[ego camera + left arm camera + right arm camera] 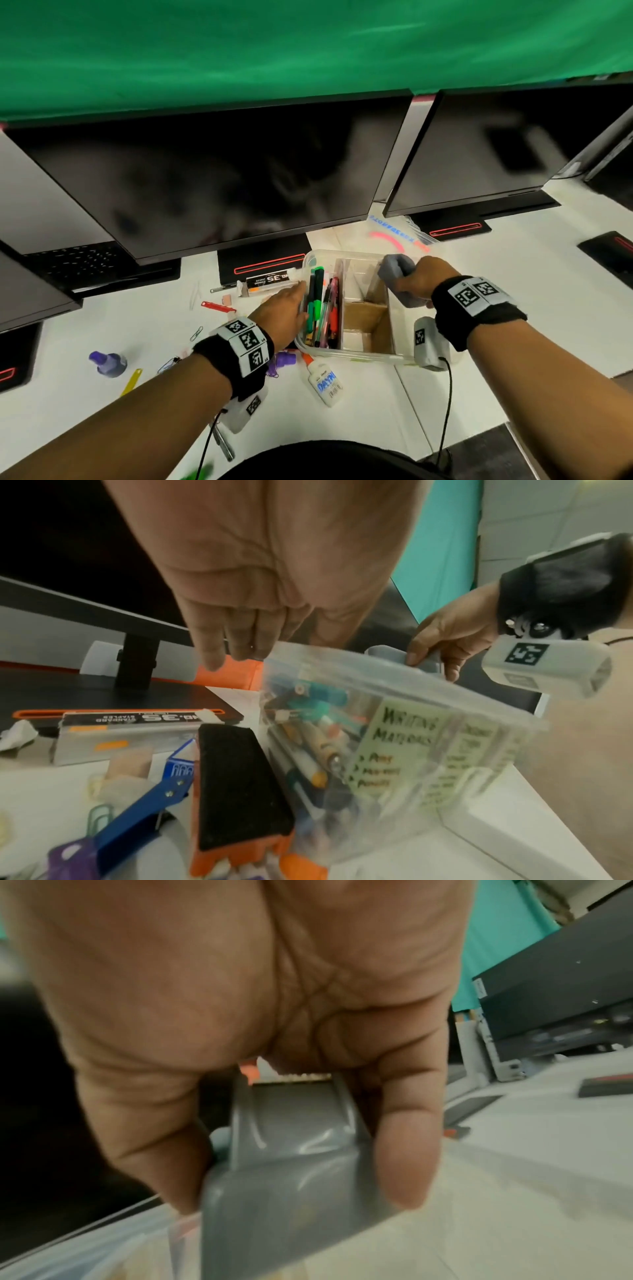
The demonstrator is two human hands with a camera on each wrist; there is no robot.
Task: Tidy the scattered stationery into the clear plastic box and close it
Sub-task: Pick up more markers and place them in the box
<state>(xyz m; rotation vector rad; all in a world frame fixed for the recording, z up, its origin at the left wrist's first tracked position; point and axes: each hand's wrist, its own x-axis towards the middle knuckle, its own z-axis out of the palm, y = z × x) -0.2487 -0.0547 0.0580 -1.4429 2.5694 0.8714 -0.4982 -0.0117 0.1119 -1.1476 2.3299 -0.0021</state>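
Observation:
The clear plastic box [356,356] stands open on the white desk, with several pens and markers [322,305] in its left compartment. My left hand [287,305] lies with straight fingers against the box's left wall [411,750]. My right hand [418,277] grips a grey tape dispenser [394,269] above the box's far right corner; thumb and fingers curl round the dispenser [294,1177]. The middle and right compartments show brown card dividers [364,315].
Left of the box lie a staples box [270,279], a red key tag [217,306], paper clips [196,333], a purple ink bottle [108,363] and a yellow tag [132,380]. A glue bottle [323,380] lies in front. Monitors [212,178] stand behind.

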